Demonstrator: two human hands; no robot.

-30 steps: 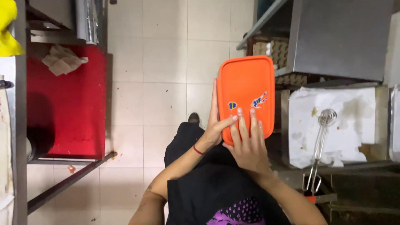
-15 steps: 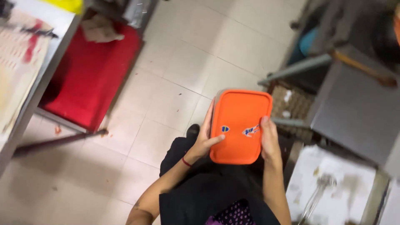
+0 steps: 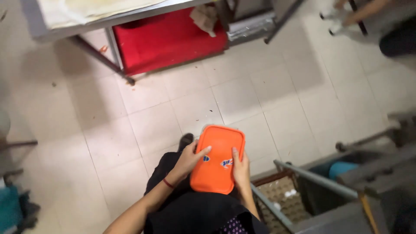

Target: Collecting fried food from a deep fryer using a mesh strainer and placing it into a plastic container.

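An orange rectangular container with its lid (image 3: 218, 158) is held flat in front of my body, above the tiled floor. My left hand (image 3: 190, 159) grips its left edge, with the thumb lying across the lid. Along the right edge rests my right hand (image 3: 240, 169), fingers pointing up over the lid. A red thread band circles my left wrist. My dark trousers and one dark shoe (image 3: 185, 140) show below the container.
A metal table (image 3: 108, 19) with a red box (image 3: 167, 39) beneath stands at the top. At lower right a metal rack (image 3: 312, 177) holds an egg tray (image 3: 281, 195) and a blue tub (image 3: 342, 168). Another person's legs (image 3: 390, 30) stand at top right.
The view has swung, so the table now sits at the top and the rack at lower right. The container has come lower and closer to my body, both hands still on it.
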